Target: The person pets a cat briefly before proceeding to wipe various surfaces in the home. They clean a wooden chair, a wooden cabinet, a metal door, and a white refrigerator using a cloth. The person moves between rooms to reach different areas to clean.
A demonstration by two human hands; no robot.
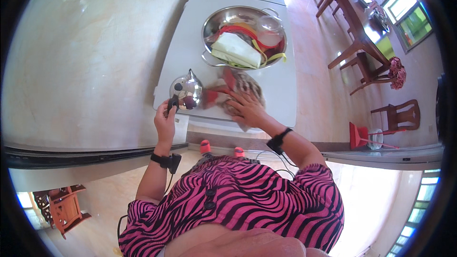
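Note:
My left hand (pixel 165 117) grips the black handle of a shiny metal kettle (pixel 192 87), which is at the left near edge of a white table surface (pixel 278 92). The kettle's spout points away from me. To its right, my right hand (pixel 248 109) is spread flat on a crumpled patterned cloth (pixel 250 84) with red parts, slightly blurred. One end of the cloth hangs over the near edge. Beyond the cloth stands a large steel basin (pixel 209 25) with two loop handles, holding a folded pale-green cloth bag (pixel 235 50), red-rimmed items and clear plastic containers (pixel 269 30).
A wooden dining table (pixel 351 18) with chairs stands at the upper right. Another wooden chair (pixel 401 114) and a red stool (pixel 358 135) are at the right. A dark sliding-door track (pixel 89 157) runs across the floor near me. Cables hang from both wrist straps.

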